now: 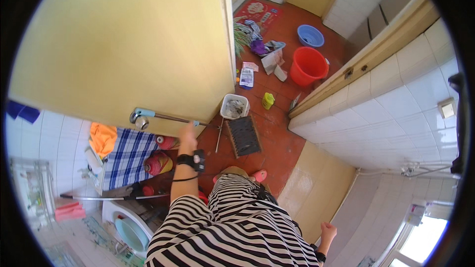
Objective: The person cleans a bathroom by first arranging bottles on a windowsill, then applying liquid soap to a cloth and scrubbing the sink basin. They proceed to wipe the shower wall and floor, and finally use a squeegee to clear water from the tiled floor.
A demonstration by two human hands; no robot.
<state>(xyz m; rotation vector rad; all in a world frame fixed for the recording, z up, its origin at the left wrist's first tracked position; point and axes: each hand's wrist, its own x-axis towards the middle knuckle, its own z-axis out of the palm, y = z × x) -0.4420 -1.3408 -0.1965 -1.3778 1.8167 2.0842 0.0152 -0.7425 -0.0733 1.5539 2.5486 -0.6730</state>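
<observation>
My left hand [188,137] reaches forward beside the open yellow door [122,44]. Its finger end meets or overlaps a thin metal pole [170,118] with light blue parts; a grip around it cannot be made out. The pole's upper end lies in front of or against the round door knob [141,122]. Low on the right, my right hand [328,231] is closed in a fist, with nothing visible in it. On the red tiled floor ahead are a white bin [235,106] with rubbish inside, a dark stool-like item with wooden sides [243,136] and a yellow-green container [268,101].
Beyond the doorway are a red bucket [308,67], a blue basin [310,36], crumpled cloths [258,46] and a red mat [256,11]. To the left, a blue checked cloth [130,157] hangs near thread cones [157,163] and a washbasin [111,209]. A tiled wall [371,115] borders the right.
</observation>
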